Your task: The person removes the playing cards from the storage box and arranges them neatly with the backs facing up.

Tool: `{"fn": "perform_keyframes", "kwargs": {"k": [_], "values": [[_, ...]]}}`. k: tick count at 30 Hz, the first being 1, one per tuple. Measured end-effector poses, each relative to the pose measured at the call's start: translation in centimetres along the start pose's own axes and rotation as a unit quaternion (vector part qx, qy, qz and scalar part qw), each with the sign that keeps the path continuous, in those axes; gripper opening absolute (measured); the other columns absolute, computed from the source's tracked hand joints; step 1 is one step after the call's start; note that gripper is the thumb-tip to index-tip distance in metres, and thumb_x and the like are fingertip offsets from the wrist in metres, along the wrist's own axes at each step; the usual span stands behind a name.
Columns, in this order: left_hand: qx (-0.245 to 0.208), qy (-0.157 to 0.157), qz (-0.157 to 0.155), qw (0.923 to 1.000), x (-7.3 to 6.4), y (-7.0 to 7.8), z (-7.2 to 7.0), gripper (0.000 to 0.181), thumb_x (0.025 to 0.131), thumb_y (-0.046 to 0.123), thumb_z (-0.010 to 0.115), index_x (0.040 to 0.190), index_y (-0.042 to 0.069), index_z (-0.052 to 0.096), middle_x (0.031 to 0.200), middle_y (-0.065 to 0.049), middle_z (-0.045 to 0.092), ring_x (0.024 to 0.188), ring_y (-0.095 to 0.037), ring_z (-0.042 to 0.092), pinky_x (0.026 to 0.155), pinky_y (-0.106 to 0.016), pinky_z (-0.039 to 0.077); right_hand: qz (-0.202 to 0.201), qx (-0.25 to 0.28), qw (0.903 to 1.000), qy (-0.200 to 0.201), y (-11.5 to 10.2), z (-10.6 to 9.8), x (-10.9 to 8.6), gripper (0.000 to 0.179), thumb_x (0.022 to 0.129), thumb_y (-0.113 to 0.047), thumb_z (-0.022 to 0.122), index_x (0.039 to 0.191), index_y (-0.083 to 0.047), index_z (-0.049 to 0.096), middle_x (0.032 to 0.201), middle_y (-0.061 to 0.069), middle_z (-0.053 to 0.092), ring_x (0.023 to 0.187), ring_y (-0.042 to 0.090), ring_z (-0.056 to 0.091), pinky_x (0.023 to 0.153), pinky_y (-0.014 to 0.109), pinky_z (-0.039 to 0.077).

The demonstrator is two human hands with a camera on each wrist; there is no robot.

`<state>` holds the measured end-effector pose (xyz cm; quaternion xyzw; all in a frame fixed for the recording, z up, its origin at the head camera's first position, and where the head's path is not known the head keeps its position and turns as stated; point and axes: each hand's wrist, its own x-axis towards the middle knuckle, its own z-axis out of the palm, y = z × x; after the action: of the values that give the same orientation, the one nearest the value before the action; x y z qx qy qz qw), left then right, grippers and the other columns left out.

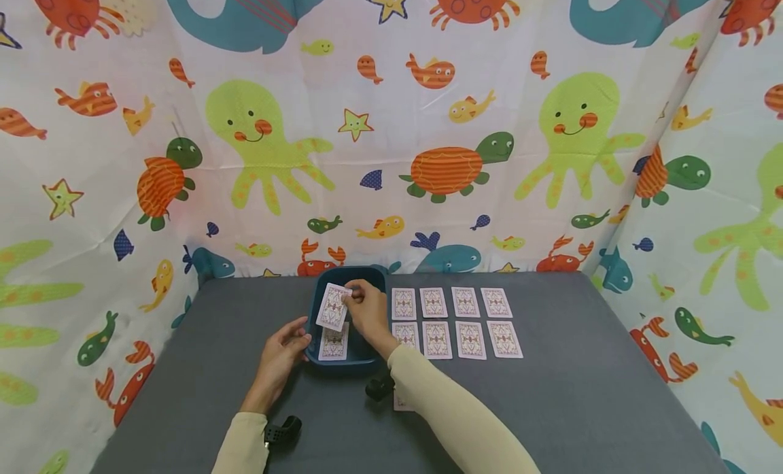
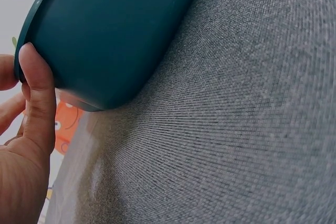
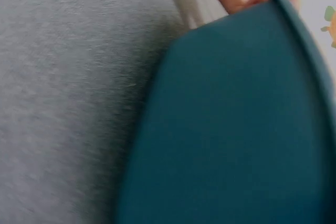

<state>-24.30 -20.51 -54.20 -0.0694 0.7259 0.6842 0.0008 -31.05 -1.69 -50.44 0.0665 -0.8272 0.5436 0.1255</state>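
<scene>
A dark teal plastic tub (image 1: pixel 351 368) stands on the grey table. My left hand (image 1: pixel 281 358) grips its left rim; in the left wrist view the thumb (image 2: pixel 39 72) presses the outer wall and the other fingers go behind the rim. Over the tub my right hand (image 1: pixel 367 311) pinches a playing card (image 1: pixel 334 307) by its right edge, patterned back showing. Another card (image 1: pixel 333 345) lies back up inside, near the front, partly covered by the held one. In the right wrist view the tub's wall (image 3: pixel 226 119) hides the right hand.
Right of the tub, several playing cards (image 1: pixel 470 340) lie back up in two rows. One more card (image 1: pixel 402 402) shows partly under the right forearm. Black wrist devices (image 1: pixel 283 430) are on both arms. A sea-animal curtain (image 1: pixel 379 229) hangs behind the grey table (image 1: pixel 581 406).
</scene>
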Motion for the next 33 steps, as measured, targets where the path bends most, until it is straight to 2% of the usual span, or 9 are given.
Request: {"fn": "perform_keyframes", "kwargs": {"k": [7,16,27,29,33], "values": [[0.005,-0.002,-0.003,1.0000,0.0,-0.1,0.2,0.045,0.096,0.012,0.061,0.140,0.013,0.053,0.116,-0.010,0.046,0.102,-0.029,0.055,0.068,-0.028,0.054,-0.006,0.040,0.9992,-0.002,-1.0,-1.4,-0.2,0.018,0.090,-0.016,0.072,0.108,-0.015,0.071,0.090,0.004,0.070,0.074,0.009,0.060,0.068,0.021,0.052],[0.001,0.002,-0.005,1.0000,0.2,-0.3,0.0,0.044,0.096,0.011,0.061,0.139,0.014,0.054,0.114,-0.008,0.047,0.103,-0.029,0.055,0.069,-0.029,0.055,0.008,0.092,0.9957,0.006,-1.7,-3.5,-1.3,0.016,0.088,-0.017,0.073,0.104,-0.015,0.072,0.089,0.007,0.070,0.076,0.011,0.059,0.067,0.020,0.051],[-0.001,0.001,0.003,1.0000,0.2,0.0,-0.3,0.044,0.096,0.011,0.060,0.139,0.013,0.053,0.115,-0.008,0.047,0.099,-0.024,0.055,0.068,-0.028,0.054,0.001,0.110,0.9939,-0.012,-2.1,-7.1,-3.4,0.021,0.089,-0.018,0.072,0.109,-0.011,0.071,0.094,0.012,0.068,0.081,0.016,0.063,0.069,0.023,0.051],[-0.003,0.001,0.004,1.0000,0.2,0.0,-0.3,0.044,0.096,0.010,0.060,0.139,0.012,0.053,0.115,-0.008,0.046,0.097,-0.023,0.055,0.068,-0.028,0.054,0.005,0.106,0.9943,-0.010,-2.0,-7.7,-3.8,0.019,0.089,-0.019,0.073,0.108,-0.014,0.071,0.093,0.009,0.068,0.080,0.013,0.062,0.069,0.022,0.050],[-0.001,-0.001,0.005,1.0000,0.1,-0.1,-0.3,0.044,0.096,0.010,0.060,0.139,0.011,0.053,0.114,-0.009,0.046,0.094,-0.020,0.055,0.068,-0.028,0.054,0.009,0.110,0.9939,0.000,-1.5,-8.9,-4.4,0.020,0.088,-0.018,0.073,0.107,-0.012,0.072,0.091,0.009,0.067,0.077,0.010,0.060,0.068,0.021,0.049]]}}
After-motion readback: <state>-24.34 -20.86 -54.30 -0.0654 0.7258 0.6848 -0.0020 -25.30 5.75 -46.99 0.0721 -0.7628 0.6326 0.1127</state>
